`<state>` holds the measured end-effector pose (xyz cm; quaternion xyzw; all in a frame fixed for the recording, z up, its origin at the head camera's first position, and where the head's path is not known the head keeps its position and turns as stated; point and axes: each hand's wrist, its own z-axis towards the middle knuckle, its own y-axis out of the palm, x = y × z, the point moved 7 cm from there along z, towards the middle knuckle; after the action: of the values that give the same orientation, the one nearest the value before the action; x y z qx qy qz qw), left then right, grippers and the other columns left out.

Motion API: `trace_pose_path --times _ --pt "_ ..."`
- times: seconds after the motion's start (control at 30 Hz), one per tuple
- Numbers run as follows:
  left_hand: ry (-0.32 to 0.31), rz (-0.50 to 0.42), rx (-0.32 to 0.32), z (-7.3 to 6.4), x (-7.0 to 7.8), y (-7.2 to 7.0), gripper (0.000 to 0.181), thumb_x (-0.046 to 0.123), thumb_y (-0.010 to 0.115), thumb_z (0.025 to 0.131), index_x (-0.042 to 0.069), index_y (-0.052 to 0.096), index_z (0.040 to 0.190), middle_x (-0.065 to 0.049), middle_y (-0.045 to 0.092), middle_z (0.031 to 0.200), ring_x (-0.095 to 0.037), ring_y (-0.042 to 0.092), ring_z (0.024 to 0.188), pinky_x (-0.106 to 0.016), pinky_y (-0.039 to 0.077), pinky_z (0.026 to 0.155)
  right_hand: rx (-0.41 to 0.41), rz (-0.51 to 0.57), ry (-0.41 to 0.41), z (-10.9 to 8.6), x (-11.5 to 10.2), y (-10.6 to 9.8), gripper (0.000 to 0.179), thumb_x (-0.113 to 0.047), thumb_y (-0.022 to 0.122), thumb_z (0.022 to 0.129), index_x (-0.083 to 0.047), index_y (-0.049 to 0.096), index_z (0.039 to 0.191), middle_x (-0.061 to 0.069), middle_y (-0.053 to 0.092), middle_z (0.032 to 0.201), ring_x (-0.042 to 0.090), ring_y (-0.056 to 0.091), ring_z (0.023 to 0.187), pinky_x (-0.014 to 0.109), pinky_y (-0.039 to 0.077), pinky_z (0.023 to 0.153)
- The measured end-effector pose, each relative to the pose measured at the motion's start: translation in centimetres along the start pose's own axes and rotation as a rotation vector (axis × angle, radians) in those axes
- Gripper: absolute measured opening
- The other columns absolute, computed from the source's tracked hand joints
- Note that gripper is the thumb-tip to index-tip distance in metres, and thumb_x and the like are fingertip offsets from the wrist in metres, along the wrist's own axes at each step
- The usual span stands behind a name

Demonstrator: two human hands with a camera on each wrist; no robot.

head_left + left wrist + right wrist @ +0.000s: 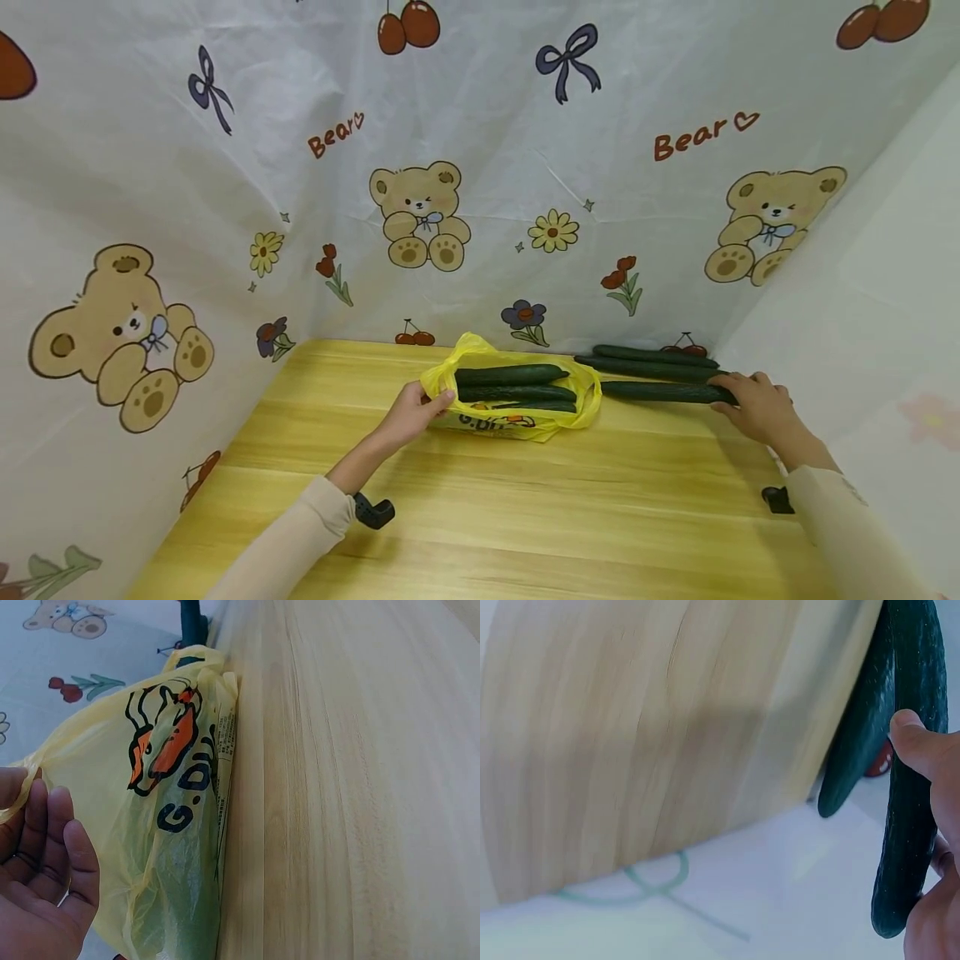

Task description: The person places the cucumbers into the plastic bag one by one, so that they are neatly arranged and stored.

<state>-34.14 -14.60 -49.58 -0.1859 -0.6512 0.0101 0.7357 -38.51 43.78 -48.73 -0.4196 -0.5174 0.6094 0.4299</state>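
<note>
Left hand holds one bag, right one cucumber.

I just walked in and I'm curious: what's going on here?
A person's left hand pinches the edge of a yellow plastic bag on the wood-grain table, with at least three cucumbers visible inside. The right hand grips another cucumber near one end, its other end pointing toward the bag. Two more cucumbers lie behind that one.

Crinkled plastic bag; bumpy, faintly glossy cucumber; smooth wood-grain tabletop.
</note>
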Motion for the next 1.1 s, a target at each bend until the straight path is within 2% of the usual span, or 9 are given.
trace_pose_path --times 0.23,0.4,0.6,0.67,0.87,1.1 --pt "0.002 0.003 -0.004 0.1 -0.1 0.1 0.028 0.028 0.063 0.111 0.002 0.065 0.121 -0.009 0.064 0.099 -0.035 0.062 0.089 -0.053 0.059 0.086 0.036 0.051 0.042 -1.5 1.3 -1.4 0.052 -0.032 0.070 0.106 -0.004 0.058 0.147 0.034 0.055 0.149 0.066 0.047 0.123 0.083 0.041 0.085" --pt "0.020 -0.007 -0.006 0.2 0.0 0.1 0.029 0.028 0.063 0.111 0.002 0.065 0.124 -0.010 0.064 0.098 -0.031 0.061 0.086 -0.050 0.058 0.082 0.080 0.087 0.014 -1.6 0.3 -2.5 0.051 -0.035 0.068 0.108 -0.002 0.058 0.146 0.035 0.056 0.148 0.065 0.049 0.121 0.083 0.043 0.082" --pt "0.022 -0.002 -0.012 0.2 0.0 0.4 0.027 0.028 0.063 0.111 0.003 0.064 0.120 -0.011 0.065 0.100 -0.043 0.062 0.091 -0.053 0.059 0.084 0.170 0.089 -0.102 -0.8 -3.2 -4.1 0.046 -0.027 0.076 0.102 -0.005 0.064 0.141 0.029 0.065 0.140 0.058 0.056 0.116 0.078 0.047 0.078" --pt "0.023 0.006 -0.017 0.2 -0.1 0.4 0.028 0.029 0.063 0.111 0.002 0.064 0.119 -0.011 0.064 0.099 -0.043 0.062 0.091 -0.053 0.059 0.083 0.196 0.077 -0.144 -0.2 -4.6 -4.4 0.046 -0.024 0.079 0.099 -0.005 0.066 0.140 0.028 0.068 0.137 0.055 0.059 0.112 0.075 0.049 0.076" --pt "0.028 -0.021 -0.013 0.3 0.0 0.2 0.033 0.028 0.064 0.111 0.000 0.064 0.129 -0.011 0.065 0.099 -0.037 0.061 0.087 -0.054 0.057 0.082 0.215 0.030 -0.216 1.4 -8.5 -4.9 0.045 -0.024 0.082 0.096 -0.009 0.069 0.137 0.023 0.072 0.133 0.049 0.063 0.108 0.067 0.051 0.073" --pt "0.011 0.005 -0.007 0.1 -0.1 0.1 0.025 0.029 0.064 0.111 0.005 0.065 0.117 -0.008 0.063 0.097 -0.040 0.061 0.089 -0.054 0.059 0.083 0.175 -0.008 -0.256 3.5 -12.7 -4.8 0.043 -0.025 0.081 0.098 -0.012 0.071 0.137 0.019 0.073 0.134 0.047 0.062 0.116 0.074 0.047 0.090"
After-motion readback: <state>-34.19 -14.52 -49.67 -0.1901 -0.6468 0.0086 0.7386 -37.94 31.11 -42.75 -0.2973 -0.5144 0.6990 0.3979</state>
